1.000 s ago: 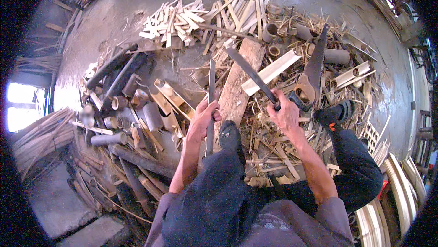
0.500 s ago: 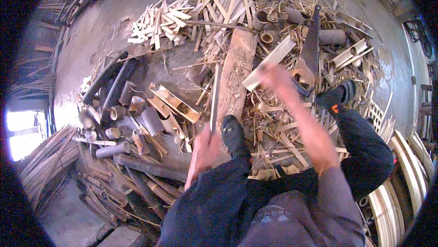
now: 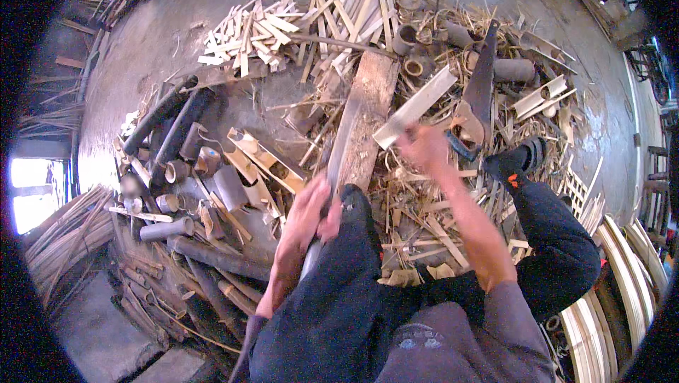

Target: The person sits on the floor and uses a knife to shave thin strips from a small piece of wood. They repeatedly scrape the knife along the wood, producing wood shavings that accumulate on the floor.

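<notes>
My left hand (image 3: 311,206) is closed around a long, narrow, greyish knife-like blade (image 3: 346,132), which slants up along the left edge of a worn wooden plank (image 3: 378,82). Motion smears the blade, and its lower end passes beneath my hand beside my leg. Right of the plank, my right hand (image 3: 424,148) grips the near end of a split bamboo piece (image 3: 417,108), pale and trough-shaped, tilted up to the right. A handsaw (image 3: 481,75) with a wooden handle lies just beyond that hand, on the shavings.
Pale bamboo slats (image 3: 258,29) lie heaped at the far side. Cut bamboo tubes (image 3: 230,186) and split pieces (image 3: 265,160) litter the left. Dark bamboo poles (image 3: 180,128) lie farther left. My foot (image 3: 353,202) is at the plank's near end; long pale strips (image 3: 594,333) stand lower right.
The blade has swung from edge-on to showing more of its flat side, over the plank's left edge. My right hand and the bamboo piece have shifted slightly nearer.
</notes>
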The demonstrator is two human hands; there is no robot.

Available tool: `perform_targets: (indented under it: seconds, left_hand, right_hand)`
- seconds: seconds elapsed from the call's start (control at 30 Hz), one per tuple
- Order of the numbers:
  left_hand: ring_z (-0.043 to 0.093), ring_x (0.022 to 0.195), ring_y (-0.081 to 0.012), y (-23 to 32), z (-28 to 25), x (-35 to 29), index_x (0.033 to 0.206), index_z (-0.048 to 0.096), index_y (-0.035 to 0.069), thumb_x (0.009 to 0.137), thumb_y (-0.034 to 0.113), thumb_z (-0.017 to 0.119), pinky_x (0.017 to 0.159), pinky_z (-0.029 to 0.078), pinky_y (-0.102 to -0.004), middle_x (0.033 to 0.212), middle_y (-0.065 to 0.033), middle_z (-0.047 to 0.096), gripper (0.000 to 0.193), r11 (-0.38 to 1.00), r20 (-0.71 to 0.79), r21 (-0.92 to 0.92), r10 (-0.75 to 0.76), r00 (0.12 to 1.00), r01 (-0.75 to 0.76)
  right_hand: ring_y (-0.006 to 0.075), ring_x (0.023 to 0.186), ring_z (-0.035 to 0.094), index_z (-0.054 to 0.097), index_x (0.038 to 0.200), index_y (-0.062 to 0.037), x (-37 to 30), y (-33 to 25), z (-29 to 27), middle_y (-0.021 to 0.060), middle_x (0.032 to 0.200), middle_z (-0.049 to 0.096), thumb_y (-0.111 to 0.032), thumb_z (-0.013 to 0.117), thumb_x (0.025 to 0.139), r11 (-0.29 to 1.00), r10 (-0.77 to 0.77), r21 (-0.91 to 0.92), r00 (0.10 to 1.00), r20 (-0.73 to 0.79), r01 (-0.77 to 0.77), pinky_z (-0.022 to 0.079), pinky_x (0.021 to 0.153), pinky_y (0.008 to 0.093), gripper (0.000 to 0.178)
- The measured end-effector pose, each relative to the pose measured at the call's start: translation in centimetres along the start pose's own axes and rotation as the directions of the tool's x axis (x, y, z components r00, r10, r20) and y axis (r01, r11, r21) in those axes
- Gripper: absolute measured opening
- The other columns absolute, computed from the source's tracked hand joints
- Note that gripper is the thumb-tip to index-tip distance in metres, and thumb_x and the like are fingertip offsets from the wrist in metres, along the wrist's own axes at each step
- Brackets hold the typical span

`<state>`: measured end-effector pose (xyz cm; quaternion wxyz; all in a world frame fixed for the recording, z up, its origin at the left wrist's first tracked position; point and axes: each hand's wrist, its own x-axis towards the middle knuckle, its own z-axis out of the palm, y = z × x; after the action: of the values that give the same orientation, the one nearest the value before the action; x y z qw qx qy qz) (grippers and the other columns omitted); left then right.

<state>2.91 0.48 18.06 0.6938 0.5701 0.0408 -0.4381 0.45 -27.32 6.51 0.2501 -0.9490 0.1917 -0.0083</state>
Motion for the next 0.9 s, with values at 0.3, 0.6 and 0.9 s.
perform_targets:
  seconds: [0.3,0.6,0.9]
  left_hand:
    - [0.036,0.043,-0.0098,-1.4,-1.8,4.1,0.134,0.039,0.004,0.102,0.041,0.033,0.043,0.034,-0.0228,0.068,-0.0044,0.045,0.05,0.864,0.425,-0.126,-0.398,0.813,0.488]
    - [0.05,0.112,-0.0216,-5.4,2.4,8.6,0.142,0.031,-0.002,0.098,0.013,0.045,0.1,0.039,-0.0391,0.121,-0.0144,0.053,0.049,0.69,-0.096,0.491,0.649,0.755,-0.532]
    - [0.048,0.062,-0.0103,-3.8,-1.1,7.1,0.1,0.052,0.002,0.092,0.019,0.054,0.052,0.043,-0.0275,0.077,-0.0024,0.048,0.019,0.901,-0.189,0.419,0.205,0.96,-0.11]
  right_hand:
    - [0.0351,0.061,0.063,0.066,0.087,-0.006,0.9,-3.3,-3.4,0.0178,0.065,0.062,-0.028,0.069,0.075,0.772,-0.536,0.269,0.817,-0.213,0.576,0.049,0.058,0.0424,0.025]
    - [0.0217,0.05,0.059,0.066,0.09,-0.0011,-2.6,-5.6,1.7,0.0146,0.059,0.061,-0.028,0.062,0.08,0.893,0.043,0.443,0.995,0.084,-0.076,0.046,0.05,0.035,0.029]
    - [0.0308,0.068,0.067,0.061,0.091,-0.011,-3.4,-5.0,0.7,0.0117,0.069,0.066,-0.036,0.072,0.07,0.914,-0.387,-0.059,0.906,0.173,0.402,0.052,0.059,0.0444,0.034]
